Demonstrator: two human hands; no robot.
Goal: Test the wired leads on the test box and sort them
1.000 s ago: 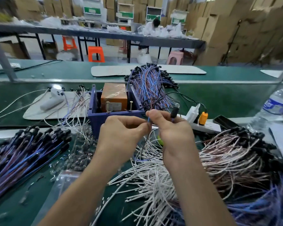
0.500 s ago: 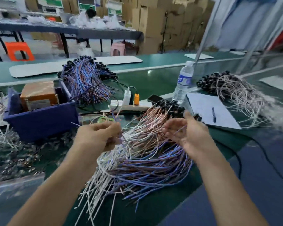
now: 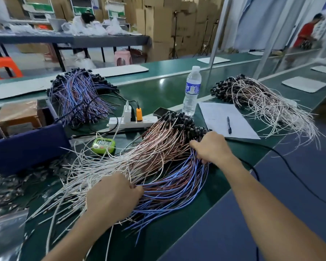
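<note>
A big heap of brown-and-white leads (image 3: 158,146) with black plug ends lies on the green bench in front of me, with blue-and-brown leads (image 3: 173,187) below it. My right hand (image 3: 211,147) grips the blue leads near their plug ends. My left hand (image 3: 111,196) holds the free wire ends of the same bunch. The dark blue test box (image 3: 26,146) with a brown block inside stands at the left. A second blue bundle (image 3: 79,97) lies behind it, and a white-and-brown bundle (image 3: 262,102) lies at the far right.
A white power strip (image 3: 132,122) with plugs, a green timer (image 3: 103,145), a water bottle (image 3: 192,91), and a paper sheet (image 3: 224,119) with a pen sit behind the heap. A black cable (image 3: 290,164) crosses the bench edge at right. A person in red stands far right.
My view swung right, away from the test box. Both hands dropped from a single lead held up in front onto the blue leads in the heap and closed on them.
</note>
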